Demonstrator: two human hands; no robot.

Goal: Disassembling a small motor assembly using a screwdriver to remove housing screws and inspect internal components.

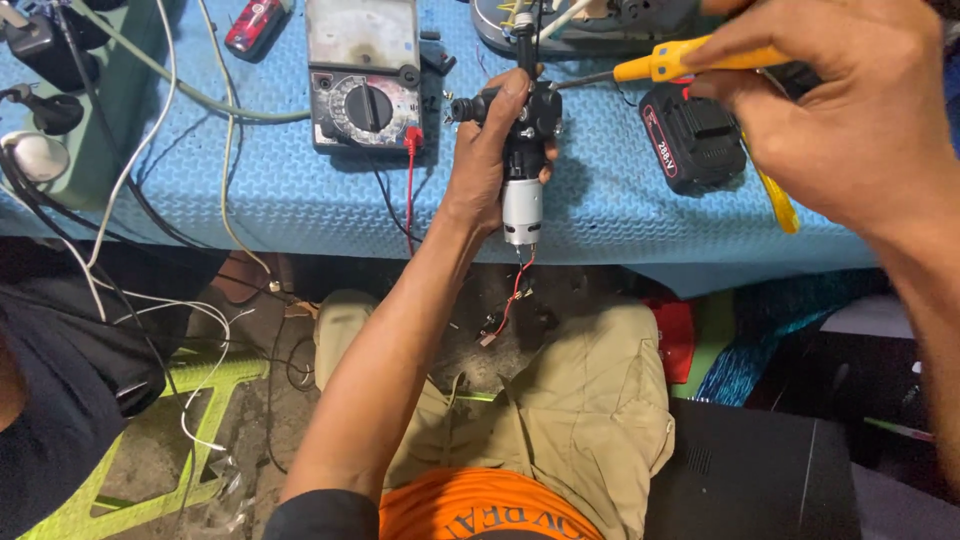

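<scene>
Your left hand (485, 150) has a clenched grip on the bare drill motor assembly (522, 170); your right hand (850, 110) grips the yellow-handled soldering iron (690, 62), its tip at the assembly's far end, red lead (517, 285) dangling unattached.

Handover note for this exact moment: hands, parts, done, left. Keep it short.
Left hand: closed around a black gearbox and silver motor assembly, held upright over the edge of the blue foam mat; red and black leads hang loose from the motor.
Right hand: holds a yellow-handled screwdriver, its tip at the side of the black housing.
Nearby on the mat: analog multimeter, black battery pack, an opened tool shell at the top edge.
Done: the assembly is out of its shell.
Left: the screwdriver is at the housing; the leads are unconnected.
</scene>
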